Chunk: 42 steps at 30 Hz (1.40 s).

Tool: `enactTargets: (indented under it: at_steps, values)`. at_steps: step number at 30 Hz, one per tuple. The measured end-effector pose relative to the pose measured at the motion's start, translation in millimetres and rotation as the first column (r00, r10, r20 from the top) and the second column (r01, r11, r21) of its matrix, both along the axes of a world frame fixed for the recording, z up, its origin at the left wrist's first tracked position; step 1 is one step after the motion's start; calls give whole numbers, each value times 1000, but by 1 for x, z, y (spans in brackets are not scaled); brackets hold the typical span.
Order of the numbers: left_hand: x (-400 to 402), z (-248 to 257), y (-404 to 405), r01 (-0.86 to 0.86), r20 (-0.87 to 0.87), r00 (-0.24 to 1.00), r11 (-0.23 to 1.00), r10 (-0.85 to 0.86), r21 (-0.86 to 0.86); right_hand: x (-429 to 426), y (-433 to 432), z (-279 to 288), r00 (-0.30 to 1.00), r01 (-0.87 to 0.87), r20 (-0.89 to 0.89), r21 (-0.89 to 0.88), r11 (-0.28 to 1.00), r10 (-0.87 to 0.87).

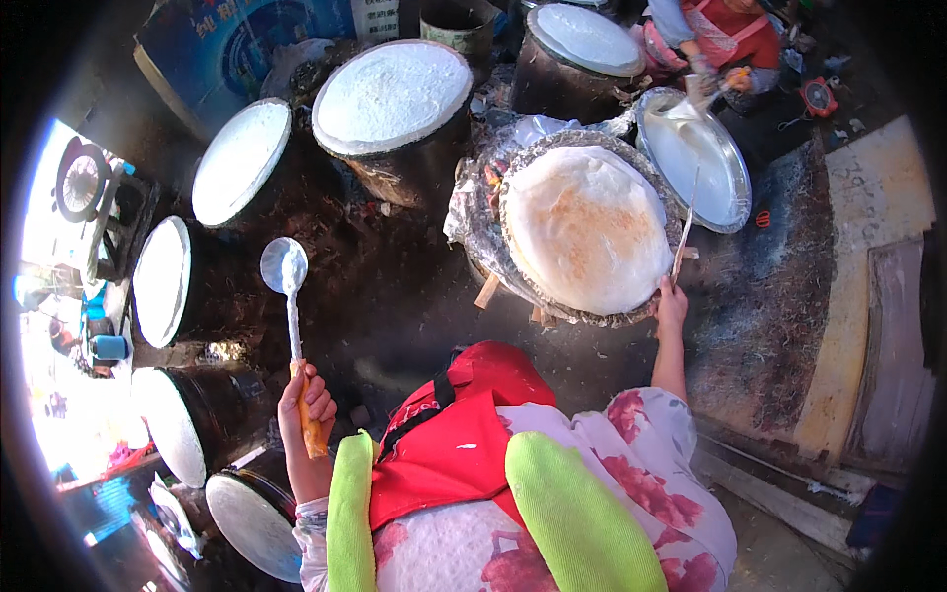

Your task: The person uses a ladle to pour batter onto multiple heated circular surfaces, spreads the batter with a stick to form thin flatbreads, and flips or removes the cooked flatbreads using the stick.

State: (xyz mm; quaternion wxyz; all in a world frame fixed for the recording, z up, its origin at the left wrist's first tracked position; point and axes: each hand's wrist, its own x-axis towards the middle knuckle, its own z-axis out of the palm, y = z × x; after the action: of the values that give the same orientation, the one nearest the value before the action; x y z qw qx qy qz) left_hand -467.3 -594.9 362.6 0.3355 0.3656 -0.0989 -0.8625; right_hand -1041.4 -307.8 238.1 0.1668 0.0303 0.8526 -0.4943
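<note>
In my left hand (307, 414) is a ladle (285, 268) with a worn orange handle, raised over the dark floor. White, paste-like residue coats its shaft and part of its bowl. My right hand (671, 307) grips a thin, pointed stick or blade (686, 233) at the near right edge of a round stove. On that stove lies a large, white, puffy flatbread-like sheet (588, 229) with browned patches across its middle. A rough, crusted rim (518, 277) surrounds the sheet. Whether my right fingers also touch the sheet cannot be seen.
Several drum-like stoves with round white tops, such as one stove top (392, 96), curve around the left and back. A metal basin (729, 214) of white liquid stands right of the near stove; a person (729, 37) works over it. Wood pieces (487, 290) jut from the stove.
</note>
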Motion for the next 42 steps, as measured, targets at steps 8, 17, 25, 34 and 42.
enactTargets:
  at_steps: [8, 17, 25, 34, 42]
  values:
    - [23, 10, 76, -314, -15, 949, 947, 316, 68, 19, -172, 78, 616, -434, -524, 397, 809, 588]
    - [62, 44, 274, -834, 291, 467, 525, 835, -169, 352, -332, 75, -808, -589, -328, 469, -658, 489]
    - [59, -7, 523, -989, 554, -81, 1, 828, -145, 490, -222, 40, -988, -20, -144, 522, -853, -65]
    - [179, -147, 661, -827, 989, 85, 546, -120, 137, 565, -119, 26, -980, 187, 48, 533, -825, -191]
    - [190, -211, 734, -460, 892, -151, 829, -427, 319, 627, -15, 8, -983, 186, 87, 429, -884, -164]
